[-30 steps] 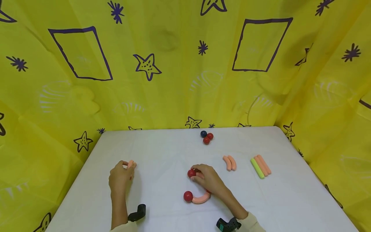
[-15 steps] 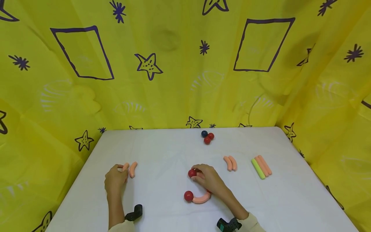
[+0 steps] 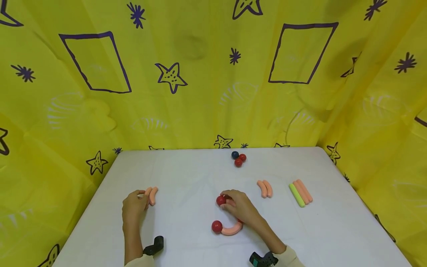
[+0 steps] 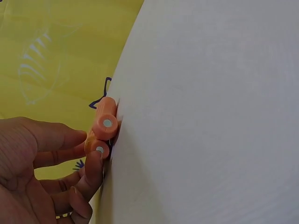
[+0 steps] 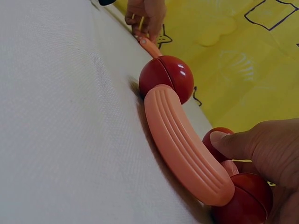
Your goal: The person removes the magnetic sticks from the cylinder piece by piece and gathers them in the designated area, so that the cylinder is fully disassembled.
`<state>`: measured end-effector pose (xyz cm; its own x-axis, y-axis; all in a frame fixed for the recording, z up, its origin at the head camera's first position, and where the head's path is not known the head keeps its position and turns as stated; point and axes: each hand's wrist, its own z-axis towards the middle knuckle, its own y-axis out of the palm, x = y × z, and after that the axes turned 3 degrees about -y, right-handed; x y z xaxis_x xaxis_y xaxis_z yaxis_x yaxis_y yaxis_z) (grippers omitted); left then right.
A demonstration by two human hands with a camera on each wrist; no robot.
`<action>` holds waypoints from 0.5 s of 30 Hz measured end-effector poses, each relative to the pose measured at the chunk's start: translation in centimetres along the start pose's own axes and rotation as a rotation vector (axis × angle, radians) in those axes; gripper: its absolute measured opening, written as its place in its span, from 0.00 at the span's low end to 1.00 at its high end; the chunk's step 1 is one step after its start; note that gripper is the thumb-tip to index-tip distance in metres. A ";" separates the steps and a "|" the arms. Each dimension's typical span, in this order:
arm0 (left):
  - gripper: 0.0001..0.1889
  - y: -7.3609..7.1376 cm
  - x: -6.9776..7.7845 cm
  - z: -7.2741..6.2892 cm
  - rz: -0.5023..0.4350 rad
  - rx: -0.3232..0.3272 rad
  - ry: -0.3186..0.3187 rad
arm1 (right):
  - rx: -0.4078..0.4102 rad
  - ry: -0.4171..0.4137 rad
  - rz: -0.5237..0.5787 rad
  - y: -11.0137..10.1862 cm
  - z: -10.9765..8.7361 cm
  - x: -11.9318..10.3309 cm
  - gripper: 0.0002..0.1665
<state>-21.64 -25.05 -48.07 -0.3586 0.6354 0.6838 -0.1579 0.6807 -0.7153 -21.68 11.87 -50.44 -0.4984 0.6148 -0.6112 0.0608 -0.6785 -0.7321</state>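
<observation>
In the head view, my left hand (image 3: pixel 133 208) pinches a peach curved magnetic rod (image 3: pixel 147 191), lying side by side with a second curved rod (image 3: pixel 153 195). Round metal discs show at both rods' ends in the left wrist view, where the thumb and fingers hold the nearer rod (image 4: pixel 99 148). My right hand (image 3: pixel 242 208) grips the far end of a bent chain, thumb on a red ball (image 3: pixel 221 200). From there the chain runs through a partly hidden rod to another red ball (image 5: pixel 243 200), a ribbed curved rod (image 5: pixel 182 144) and a near red ball (image 3: pixel 217 227).
One dark blue ball (image 3: pixel 235 155) and two red balls (image 3: pixel 238 162) sit at the back of the white table (image 3: pixel 186 170). Two curved rods (image 3: pixel 264 189) lie right of centre. Beyond them are a green straight rod (image 3: pixel 296 195) and two peach ones (image 3: pixel 303 191). Yellow curtain (image 3: pixel 200 111) surrounds the table.
The left hand has released one curved rod, shifted left to hold another, and brought that one against the first. The right hand and the chain stay in place.
</observation>
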 end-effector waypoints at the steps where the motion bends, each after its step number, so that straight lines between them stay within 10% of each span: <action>1: 0.22 0.0 0.0 -0.1 0.000 -0.004 -0.002 | -0.002 0.001 0.005 0.0 0.0 0.0 0.21; 15: 0.24 0.0 -0.1 0.0 0.008 -0.019 0.008 | -0.023 0.052 0.039 -0.2 0.0 0.2 0.21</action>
<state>-21.64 -25.15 -48.16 -0.3520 0.6439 0.6794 -0.1373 0.6825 -0.7179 -21.82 12.12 -50.43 -0.4494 0.6084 -0.6541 0.0996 -0.6936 -0.7135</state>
